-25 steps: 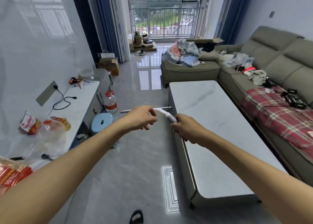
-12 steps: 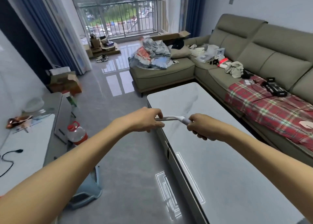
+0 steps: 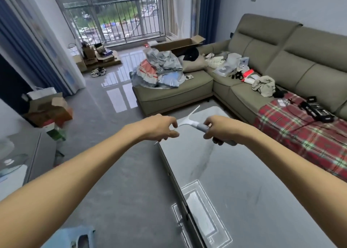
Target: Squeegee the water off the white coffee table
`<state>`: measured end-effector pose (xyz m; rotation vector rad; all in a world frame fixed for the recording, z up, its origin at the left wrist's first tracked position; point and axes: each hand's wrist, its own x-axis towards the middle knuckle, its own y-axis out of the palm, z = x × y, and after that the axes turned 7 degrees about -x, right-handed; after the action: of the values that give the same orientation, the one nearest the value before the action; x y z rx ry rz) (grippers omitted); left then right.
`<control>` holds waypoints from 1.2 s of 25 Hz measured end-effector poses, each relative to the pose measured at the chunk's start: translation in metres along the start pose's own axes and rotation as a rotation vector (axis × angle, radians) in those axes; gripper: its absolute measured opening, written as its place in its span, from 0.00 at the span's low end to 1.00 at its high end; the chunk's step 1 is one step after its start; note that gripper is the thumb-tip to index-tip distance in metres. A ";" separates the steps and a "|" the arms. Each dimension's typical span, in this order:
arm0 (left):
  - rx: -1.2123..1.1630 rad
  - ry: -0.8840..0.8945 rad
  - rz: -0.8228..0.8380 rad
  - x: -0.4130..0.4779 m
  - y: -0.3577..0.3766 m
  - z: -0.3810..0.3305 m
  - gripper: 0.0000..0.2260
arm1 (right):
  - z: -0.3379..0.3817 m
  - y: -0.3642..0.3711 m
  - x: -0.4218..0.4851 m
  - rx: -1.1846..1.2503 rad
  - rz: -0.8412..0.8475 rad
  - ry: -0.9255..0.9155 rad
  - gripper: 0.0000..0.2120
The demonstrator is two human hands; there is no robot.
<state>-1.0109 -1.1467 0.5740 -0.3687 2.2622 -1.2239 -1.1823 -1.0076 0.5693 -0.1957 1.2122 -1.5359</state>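
Over the far left corner of the white coffee table [image 3: 234,172], we hold the squeegee [image 3: 187,121] in the air with both hands.

Grip check:
- The right hand [image 3: 223,130] has its fingers wrapped round the grey handle [image 3: 201,127]. It's a firm grip, and the handle end pokes out under the palm.
- The left hand [image 3: 161,127] has thumb and index curled in on the blade [image 3: 191,112]. It looks like a pinch near the blade's middle, with the other fingers curled below.

The blade runs diagonally. Its upper tip points toward the sofa [image 3: 281,64]; its lower tip sticks out under the left hand, right at the table's corner edge. We can't tell if the blade touches the top.

The table has a long glossy top, pale with grey veining, and a rectangular light reflection [image 3: 202,219] at the near end. We can't tell from here whether it's wet.

Surroundings:
- The sofa is L-shaped and olive, just beyond and to the right of the table.
- On it are a red plaid blanket [image 3: 300,140] on the right seat and a heap of clothes [image 3: 161,67] on the chaise end.
- There's an open cardboard box [image 3: 180,43] behind the heap.
- We see a pair of shoes [image 3: 98,72] on the grey tile floor [image 3: 112,172] near the balcony window [image 3: 116,17], with blue curtains [image 3: 206,9] on either side.
- There's a light blue stool [image 3: 69,236] at the bottom left edge of view.
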 end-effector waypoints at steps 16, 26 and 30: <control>-0.090 0.178 0.372 0.421 -0.076 0.146 0.14 | -0.080 -0.020 0.321 0.730 -0.172 0.537 0.06; 0.046 -0.010 0.479 0.699 0.062 0.212 0.25 | -0.238 0.016 0.554 0.715 -0.321 0.836 0.07; 0.278 0.100 0.519 0.775 0.161 0.252 0.32 | -0.288 0.040 0.627 0.350 -0.368 0.889 0.15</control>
<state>-1.4987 -1.5973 0.0747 0.3701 2.0404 -1.2614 -1.5847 -1.3413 0.1171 0.5886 1.5949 -2.2389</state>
